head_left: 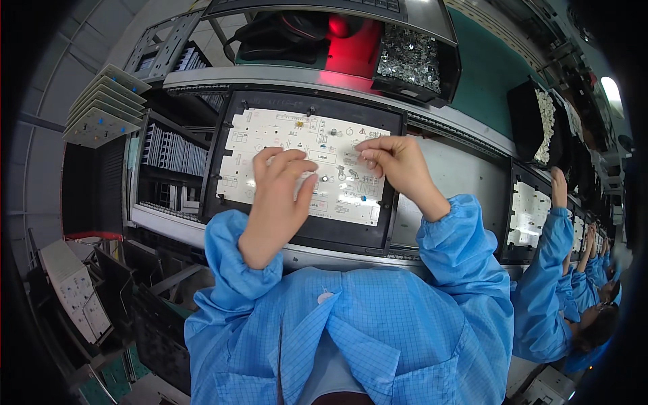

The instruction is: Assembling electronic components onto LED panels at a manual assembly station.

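Note:
A white circuit board (236, 182) with printed markings and a few small components lies in a black carrier frame (307, 236) in front of me. Over the board's left half is my left hand (278, 199), its fingers bent and the thumb apart, with nothing visible in it. My right hand (405, 169) hovers at the board's right side, thumb and fingertips drawn together in a pinch. Whatever is between those fingertips is too small to make out. A blue component (364, 198) sits near the lower right corner, and a yellow one (300, 124) near the top edge.
A black bin (412, 64) of small metal parts stands beyond the carrier, beside a red-lit area (351, 50). Boards (104, 111) stand in racks at the left. Along the line at right, a co-worker's hand (558, 187) is over another white board (528, 214).

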`<state>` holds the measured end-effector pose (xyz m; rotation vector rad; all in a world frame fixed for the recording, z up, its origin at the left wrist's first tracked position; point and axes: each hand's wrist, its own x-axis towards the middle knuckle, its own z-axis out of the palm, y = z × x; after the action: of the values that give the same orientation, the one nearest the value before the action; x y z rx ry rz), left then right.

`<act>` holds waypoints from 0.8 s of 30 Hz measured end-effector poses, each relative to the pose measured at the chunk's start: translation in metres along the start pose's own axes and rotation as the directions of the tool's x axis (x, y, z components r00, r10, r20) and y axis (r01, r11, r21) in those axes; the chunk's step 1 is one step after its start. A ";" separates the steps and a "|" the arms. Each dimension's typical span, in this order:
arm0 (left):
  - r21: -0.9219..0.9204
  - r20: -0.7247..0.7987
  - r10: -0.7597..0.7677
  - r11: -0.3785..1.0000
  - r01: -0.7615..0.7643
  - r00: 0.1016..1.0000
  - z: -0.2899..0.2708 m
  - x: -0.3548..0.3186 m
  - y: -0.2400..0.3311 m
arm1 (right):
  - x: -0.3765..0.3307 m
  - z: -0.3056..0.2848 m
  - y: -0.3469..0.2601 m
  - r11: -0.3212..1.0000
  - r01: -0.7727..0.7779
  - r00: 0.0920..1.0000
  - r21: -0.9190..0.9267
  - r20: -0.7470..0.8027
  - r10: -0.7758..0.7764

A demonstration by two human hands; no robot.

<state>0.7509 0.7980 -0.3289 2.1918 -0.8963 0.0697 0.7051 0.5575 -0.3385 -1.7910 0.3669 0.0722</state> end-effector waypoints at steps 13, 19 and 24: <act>0.061 0.201 0.027 0.997 -0.040 0.979 0.063 0.038 -0.001 | 0.121 -0.098 -0.036 0.834 0.130 0.783 -0.537 -0.461 -0.418; -0.163 0.203 0.013 0.986 0.021 0.979 0.052 0.044 0.002 | 0.124 -0.107 -0.016 0.573 0.227 0.626 -0.788 -0.332 -0.705; -0.370 0.338 -0.206 0.868 0.331 0.918 0.048 0.045 -0.009 | 0.070 -0.080 -0.030 0.763 0.278 0.714 -0.583 -0.406 -0.571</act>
<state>0.7794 0.7439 -0.3549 1.9157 -0.6657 -0.5488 0.7684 0.4725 -0.3071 -2.3498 0.3391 -0.8069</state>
